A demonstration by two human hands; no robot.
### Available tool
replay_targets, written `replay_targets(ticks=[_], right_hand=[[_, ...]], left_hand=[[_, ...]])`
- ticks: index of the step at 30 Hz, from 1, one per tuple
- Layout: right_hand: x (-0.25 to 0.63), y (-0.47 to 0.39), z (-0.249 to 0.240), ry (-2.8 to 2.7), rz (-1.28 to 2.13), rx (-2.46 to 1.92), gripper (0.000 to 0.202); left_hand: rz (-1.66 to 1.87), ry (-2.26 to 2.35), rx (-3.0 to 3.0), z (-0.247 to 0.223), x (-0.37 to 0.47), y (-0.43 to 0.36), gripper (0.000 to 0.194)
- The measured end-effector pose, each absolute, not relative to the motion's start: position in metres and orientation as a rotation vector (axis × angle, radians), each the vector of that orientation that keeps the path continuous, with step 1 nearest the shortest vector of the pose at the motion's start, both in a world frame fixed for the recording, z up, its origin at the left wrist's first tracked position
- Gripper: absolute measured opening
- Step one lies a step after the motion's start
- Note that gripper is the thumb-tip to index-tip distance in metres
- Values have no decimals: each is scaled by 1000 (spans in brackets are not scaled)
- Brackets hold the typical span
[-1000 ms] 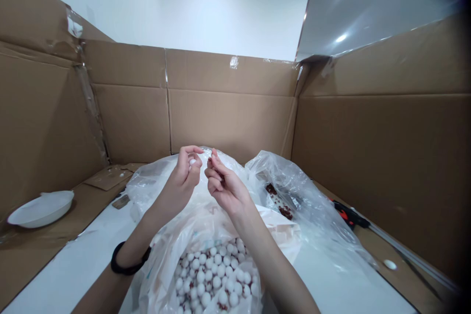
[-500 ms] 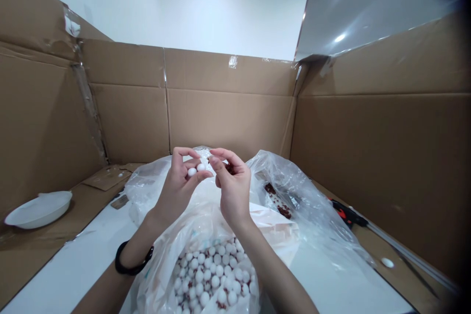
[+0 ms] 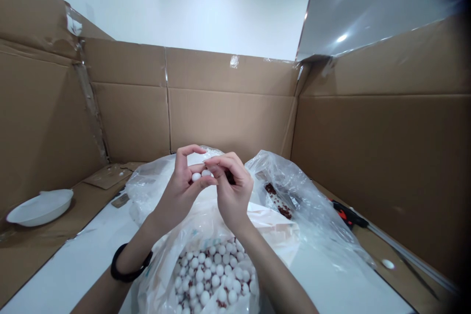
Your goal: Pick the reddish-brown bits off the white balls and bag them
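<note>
My left hand (image 3: 181, 187) curls around two small white balls (image 3: 201, 175), its index finger arched above them. My right hand (image 3: 234, 186) meets it fingertip to thumb, closed with dark reddish-brown bits (image 3: 230, 176) showing inside the curled fingers. Whether its thumb and index finger also pinch something small at the balls is hard to see. Below both hands, an open clear plastic bag (image 3: 162, 265) holds many white balls (image 3: 220, 270) with reddish bits scattered among them.
To the right lies another clear bag (image 3: 316, 211) containing reddish-brown pieces (image 3: 278, 201). A white dish (image 3: 40, 207) sits at left on cardboard. At right are a black-and-red handled tool (image 3: 348, 213) and a small white disc (image 3: 387, 264). Tall cardboard walls (image 3: 228, 113) surround the white table (image 3: 342, 284).
My right hand has moved left and its fingers have closed in on my left hand by the two balls. My left hand has shifted slightly right.
</note>
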State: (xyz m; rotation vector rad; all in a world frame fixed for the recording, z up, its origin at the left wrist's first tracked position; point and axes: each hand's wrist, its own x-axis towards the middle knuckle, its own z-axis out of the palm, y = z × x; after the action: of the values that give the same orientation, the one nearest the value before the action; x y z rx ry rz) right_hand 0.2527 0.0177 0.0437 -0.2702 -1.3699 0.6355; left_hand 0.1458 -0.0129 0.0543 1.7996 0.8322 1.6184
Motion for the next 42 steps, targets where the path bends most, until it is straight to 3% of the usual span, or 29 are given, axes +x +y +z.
replay_targets(ticks=[9,30,42], right_hand=[[249,12,41,-1325,620,-236,22],[237,2,42,-1027,983,-255,12],[250,17,58,-857,1347,-179,29]], left_hand=[[1592,712,1752,53,151,-17,35],[1653,744,1748,54,158,-20,25],[1768,912,1938,50,147,-16,16]])
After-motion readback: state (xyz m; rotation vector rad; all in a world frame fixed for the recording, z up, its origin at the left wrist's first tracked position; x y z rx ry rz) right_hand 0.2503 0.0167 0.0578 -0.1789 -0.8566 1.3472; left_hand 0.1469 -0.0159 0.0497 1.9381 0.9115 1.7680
